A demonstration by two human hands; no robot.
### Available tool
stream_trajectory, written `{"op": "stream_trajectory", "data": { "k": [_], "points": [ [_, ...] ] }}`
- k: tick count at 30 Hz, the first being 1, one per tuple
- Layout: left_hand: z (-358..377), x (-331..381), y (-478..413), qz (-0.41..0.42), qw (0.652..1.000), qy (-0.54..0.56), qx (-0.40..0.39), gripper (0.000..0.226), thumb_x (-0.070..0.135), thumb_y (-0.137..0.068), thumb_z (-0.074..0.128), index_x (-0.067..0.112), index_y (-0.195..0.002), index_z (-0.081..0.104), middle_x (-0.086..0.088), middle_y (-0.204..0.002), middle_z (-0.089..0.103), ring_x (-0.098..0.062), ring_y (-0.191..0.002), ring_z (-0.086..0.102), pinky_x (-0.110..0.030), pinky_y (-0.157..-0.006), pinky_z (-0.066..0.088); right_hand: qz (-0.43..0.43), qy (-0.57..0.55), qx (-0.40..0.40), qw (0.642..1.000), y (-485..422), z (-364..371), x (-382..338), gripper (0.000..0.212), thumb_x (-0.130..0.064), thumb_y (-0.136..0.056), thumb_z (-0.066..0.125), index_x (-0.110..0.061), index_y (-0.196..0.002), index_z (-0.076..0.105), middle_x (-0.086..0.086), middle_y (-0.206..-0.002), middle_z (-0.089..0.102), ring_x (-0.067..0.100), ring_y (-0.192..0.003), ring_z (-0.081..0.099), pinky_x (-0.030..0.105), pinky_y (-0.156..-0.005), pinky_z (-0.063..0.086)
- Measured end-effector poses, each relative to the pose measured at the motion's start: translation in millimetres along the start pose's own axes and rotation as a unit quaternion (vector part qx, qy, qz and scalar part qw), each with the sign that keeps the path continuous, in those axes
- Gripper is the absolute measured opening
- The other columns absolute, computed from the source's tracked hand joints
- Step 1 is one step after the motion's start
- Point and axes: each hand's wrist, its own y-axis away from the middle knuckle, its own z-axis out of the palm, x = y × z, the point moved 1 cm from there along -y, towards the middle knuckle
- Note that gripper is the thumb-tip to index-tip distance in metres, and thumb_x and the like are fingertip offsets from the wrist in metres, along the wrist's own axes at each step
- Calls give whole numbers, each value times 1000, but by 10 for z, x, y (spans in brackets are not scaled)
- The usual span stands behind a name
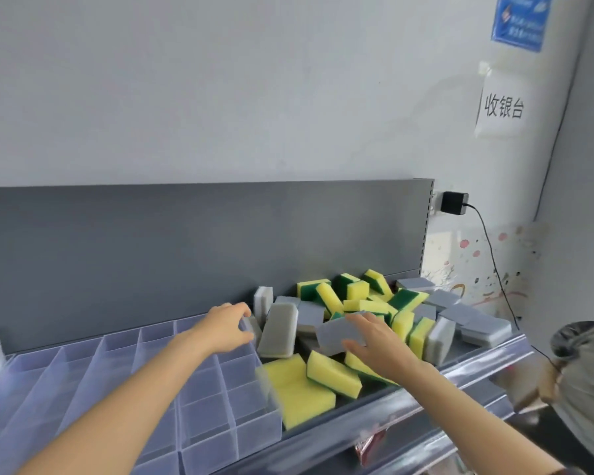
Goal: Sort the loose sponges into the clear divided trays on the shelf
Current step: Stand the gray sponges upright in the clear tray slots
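Observation:
A pile of loose sponges [367,303], yellow-green and grey, lies on the right half of the grey shelf. Clear divided trays [124,378] fill the left half, their compartments bare. My left hand [225,325] grips the far right corner of the nearest tray, beside an upright grey sponge [278,332]. My right hand [379,344] holds a grey sponge [336,332] just above the pile's near side, fingers over its top and thumb under it. Two yellow sponges [302,389] lie flat next to the tray's right wall.
The shelf's dark back panel [186,241] rises behind everything. A clear front rail [460,368] runs along the shelf edge. A black adapter [455,202] and cable hang on the wall at right. Another person in grey [583,365] stands at the right edge.

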Motion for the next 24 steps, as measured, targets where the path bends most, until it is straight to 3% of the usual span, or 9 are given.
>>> {"op": "stream_trajectory", "data": {
  "k": [4, 9, 13, 24],
  "points": [
    [64, 384, -307, 32, 999, 11, -3, 44, 30, -89, 55, 18, -130, 44, -5, -129, 46, -21, -115, 47, -31, -95, 42, 34, 10, 7, 999, -64, -116, 384, 51, -37, -93, 48, -26, -140, 32, 0, -140, 42, 17, -122, 45, 27, -96, 42],
    [161, 757, -766, 75, 997, 17, -1, 45, 29, -89, 53, 19, -132, 43, -5, -134, 46, -21, -122, 45, -31, -99, 40, 69, 25, 16, 997, -195, -239, 780, 52, -39, -93, 48, -24, -140, 33, 1, -141, 40, 18, -125, 44, 30, -99, 40],
    [247, 1083, -1160, 113, 993, 25, -6, 45, 29, -90, 53, 18, -133, 43, -4, -136, 44, -21, -125, 44, -29, -92, 38, 97, 32, 27, 994, -349, -354, 1075, 52, -38, -93, 48, -23, -141, 33, 2, -141, 41, 18, -124, 44, 31, -101, 39],
    [552, 1704, -2003, 185, 981, 41, -51, 45, 27, -89, 55, 17, -131, 45, -8, -134, 46, -22, -124, 44, -30, -99, 37, 172, 39, 52, 983, -594, -571, 1834, 52, -38, -93, 49, -18, -139, 36, 4, -141, 41, 19, -124, 45, 33, -101, 42]
  ]
}}
